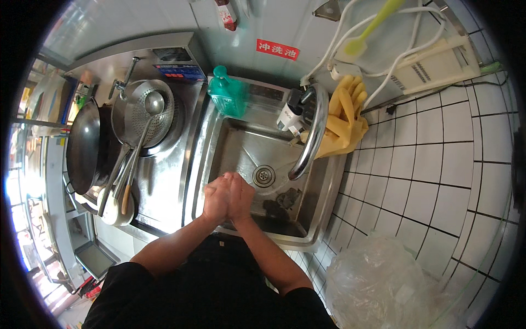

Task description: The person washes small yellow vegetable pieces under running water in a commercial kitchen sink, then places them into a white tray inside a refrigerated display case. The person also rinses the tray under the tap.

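Over the near left part of a stainless steel sink [328, 205], my left hand [215, 201] and my right hand [241, 197] are clasped together, palms against each other and fingers folded. Whether anything small lies between the palms is hidden. Just beyond them is the round drain strainer [264, 176] in the sink floor. A curved chrome faucet [316, 135] reaches over the basin from the right, and no running water shows. A dark, wet cloth-like clump [289, 198] lies in the basin, right of my hands.
A green pump bottle [228, 96] stands on the sink's back ledge. Yellow rubber gloves [345, 119] hang beside the faucet, near a white-and-black device [289, 113]. Left, a stove counter holds a wok [84, 148], a perforated skimmer [135, 119] and a ladle [154, 103]. A clear plastic bag [378, 283] sits lower right.
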A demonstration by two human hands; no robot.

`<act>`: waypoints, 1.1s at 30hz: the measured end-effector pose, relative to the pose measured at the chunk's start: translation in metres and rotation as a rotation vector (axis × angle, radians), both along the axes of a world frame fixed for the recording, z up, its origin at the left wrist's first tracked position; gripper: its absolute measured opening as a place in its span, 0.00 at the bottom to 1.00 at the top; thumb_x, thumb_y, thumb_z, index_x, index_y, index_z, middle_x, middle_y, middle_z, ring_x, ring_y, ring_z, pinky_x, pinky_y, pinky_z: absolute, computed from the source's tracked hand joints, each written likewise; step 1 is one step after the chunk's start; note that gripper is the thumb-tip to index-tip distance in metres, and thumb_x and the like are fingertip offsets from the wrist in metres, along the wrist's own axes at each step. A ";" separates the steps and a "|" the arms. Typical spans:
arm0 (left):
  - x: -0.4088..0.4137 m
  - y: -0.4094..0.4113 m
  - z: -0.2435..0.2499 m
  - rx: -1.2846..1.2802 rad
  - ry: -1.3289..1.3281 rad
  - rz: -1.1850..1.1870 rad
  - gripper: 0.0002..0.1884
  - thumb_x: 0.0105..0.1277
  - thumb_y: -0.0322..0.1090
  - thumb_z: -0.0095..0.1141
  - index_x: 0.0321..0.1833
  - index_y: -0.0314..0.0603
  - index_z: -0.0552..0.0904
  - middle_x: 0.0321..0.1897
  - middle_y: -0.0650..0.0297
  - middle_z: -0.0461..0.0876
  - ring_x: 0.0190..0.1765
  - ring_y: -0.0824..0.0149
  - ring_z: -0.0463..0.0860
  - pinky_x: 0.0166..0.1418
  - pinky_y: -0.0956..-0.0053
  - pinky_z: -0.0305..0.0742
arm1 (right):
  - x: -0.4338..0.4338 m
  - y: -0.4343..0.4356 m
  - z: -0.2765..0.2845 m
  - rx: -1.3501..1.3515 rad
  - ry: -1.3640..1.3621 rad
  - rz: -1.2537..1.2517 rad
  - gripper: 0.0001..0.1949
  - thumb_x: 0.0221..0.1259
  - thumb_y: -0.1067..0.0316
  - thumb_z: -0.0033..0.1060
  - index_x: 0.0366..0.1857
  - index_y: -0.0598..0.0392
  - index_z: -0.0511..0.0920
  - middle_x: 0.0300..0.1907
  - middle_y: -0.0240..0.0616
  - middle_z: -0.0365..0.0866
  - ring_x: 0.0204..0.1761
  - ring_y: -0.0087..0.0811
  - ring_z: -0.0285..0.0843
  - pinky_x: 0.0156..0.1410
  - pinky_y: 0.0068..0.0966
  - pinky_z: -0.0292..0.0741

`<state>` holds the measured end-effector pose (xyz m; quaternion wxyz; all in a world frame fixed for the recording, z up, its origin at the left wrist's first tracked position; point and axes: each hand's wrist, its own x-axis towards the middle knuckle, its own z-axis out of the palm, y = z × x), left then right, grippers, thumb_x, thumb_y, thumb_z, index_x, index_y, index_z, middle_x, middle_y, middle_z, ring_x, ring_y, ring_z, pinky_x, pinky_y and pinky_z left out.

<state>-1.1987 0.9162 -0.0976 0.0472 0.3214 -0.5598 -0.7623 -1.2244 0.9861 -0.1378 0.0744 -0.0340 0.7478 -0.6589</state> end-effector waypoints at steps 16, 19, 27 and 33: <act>0.004 0.017 -0.028 0.058 0.030 -0.029 0.16 0.83 0.35 0.49 0.36 0.35 0.84 0.34 0.68 0.84 0.39 0.75 0.79 0.43 0.74 0.78 | -0.004 0.021 -0.007 0.389 0.337 0.065 0.10 0.73 0.59 0.55 0.40 0.53 0.82 0.37 0.44 0.86 0.39 0.48 0.86 0.45 0.41 0.80; 0.009 0.018 -0.047 0.084 0.012 0.025 0.15 0.81 0.34 0.50 0.35 0.35 0.83 0.33 0.68 0.83 0.37 0.74 0.77 0.44 0.72 0.78 | -0.006 0.020 -0.004 0.437 0.502 0.020 0.09 0.71 0.59 0.57 0.38 0.50 0.82 0.35 0.42 0.84 0.36 0.49 0.85 0.41 0.42 0.79; 0.012 0.008 -0.023 -0.050 0.092 -0.167 0.16 0.83 0.38 0.49 0.38 0.41 0.86 0.40 0.65 0.88 0.44 0.68 0.87 0.50 0.68 0.83 | 0.007 0.020 -0.019 0.436 0.561 0.021 0.07 0.76 0.63 0.58 0.42 0.52 0.82 0.37 0.37 0.85 0.40 0.41 0.86 0.48 0.37 0.83; 0.044 -0.004 -0.027 0.035 -0.121 -0.291 0.32 0.76 0.66 0.56 0.62 0.43 0.84 0.55 0.55 0.88 0.62 0.59 0.85 0.68 0.62 0.78 | 0.047 -0.029 -0.020 0.484 0.396 -0.349 0.24 0.81 0.42 0.45 0.47 0.54 0.81 0.40 0.35 0.82 0.43 0.36 0.81 0.56 0.33 0.80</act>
